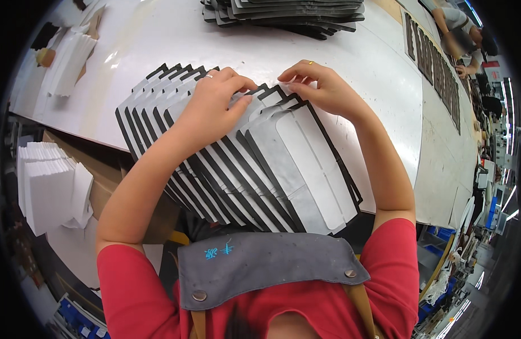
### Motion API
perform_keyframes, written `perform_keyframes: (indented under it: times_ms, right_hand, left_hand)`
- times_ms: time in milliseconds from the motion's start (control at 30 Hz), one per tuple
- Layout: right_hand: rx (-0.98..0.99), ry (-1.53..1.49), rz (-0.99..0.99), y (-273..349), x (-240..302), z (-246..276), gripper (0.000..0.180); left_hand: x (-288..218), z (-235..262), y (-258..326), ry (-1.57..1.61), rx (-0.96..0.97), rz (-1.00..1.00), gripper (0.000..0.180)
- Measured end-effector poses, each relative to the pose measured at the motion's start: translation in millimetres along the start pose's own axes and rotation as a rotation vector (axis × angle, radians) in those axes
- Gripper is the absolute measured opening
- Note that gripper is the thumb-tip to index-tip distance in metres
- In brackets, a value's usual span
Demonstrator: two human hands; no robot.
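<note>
A grey apron bib (260, 265) hung nearest. The left hand (212, 107) pressed flat, fingers spread, on fanned black-edged sheets (271, 175) overhanging the table's (351, 56) near edge; the right hand (322, 85) pinched a sheet's far corner.

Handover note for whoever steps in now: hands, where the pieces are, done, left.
Left hand: flat on the fanned row of black-edged grey sheets, fingers spread.
Right hand: fingertips pinching the top edge of the last sheet at the row's right end.
Row lies on the white table, overhanging its near edge.
Done: sheets fanned.
Left: cannot tell; dark stack waits at far side.
</note>
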State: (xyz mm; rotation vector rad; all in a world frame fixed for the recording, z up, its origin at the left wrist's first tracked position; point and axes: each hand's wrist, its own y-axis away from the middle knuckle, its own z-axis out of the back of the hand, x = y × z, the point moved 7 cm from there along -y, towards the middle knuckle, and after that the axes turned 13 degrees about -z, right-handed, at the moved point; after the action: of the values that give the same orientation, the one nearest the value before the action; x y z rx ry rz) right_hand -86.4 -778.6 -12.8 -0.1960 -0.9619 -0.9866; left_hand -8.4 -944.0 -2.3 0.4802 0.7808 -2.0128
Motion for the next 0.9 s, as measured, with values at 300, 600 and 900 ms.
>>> perform_keyframes:
  times_ms: [300, 600, 900]
  right_hand:
    - [0.135, 0.110, 0.050, -14.8, 10.6, -15.9, 0.015]
    - [0.168, -0.013, 0.166, -8.6, 6.3, -16.6, 0.023]
    - [-0.033, 0.200, 0.406, 8.7, 5.2, -16.3, 0.031]
  left_hand:
    - [-12.1, -22.0, 6.3, -0.102, -0.113, 0.024, 0.027]
    - [-19.2, -23.2, 8.4, -0.148, -0.128, 0.036, 0.023]
    - [-28.6, -30.2, 6.4, -0.360, -0.053, -0.080, 0.028]
